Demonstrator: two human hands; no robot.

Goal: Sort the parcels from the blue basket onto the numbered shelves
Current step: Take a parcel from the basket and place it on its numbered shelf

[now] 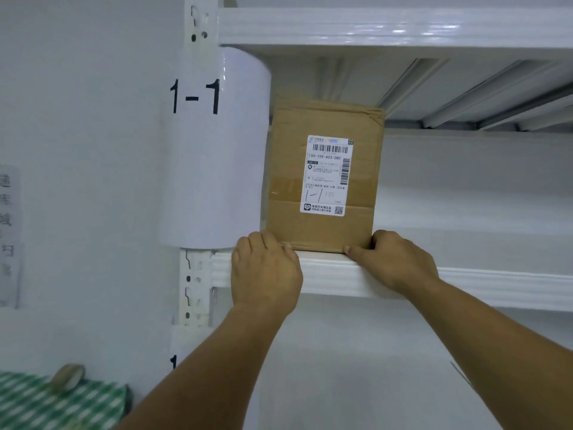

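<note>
White shelf [483, 285], box [286, 150] upright on it; stiff cardboard, probably light. My left hand [266, 271] gripped its 7 o'clock corner, right hand [393, 262] the 5 o'clock one.

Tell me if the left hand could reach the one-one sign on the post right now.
Probably yes. The left hand holds the lower left corner of the parcel, right beside the bottom edge of the 1-1 sign, with nothing between them. It would have to release the parcel first.

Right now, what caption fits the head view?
Left hand and right hand hold an upright cardboard parcel on the shelf beside the 1-1 sign.
</note>
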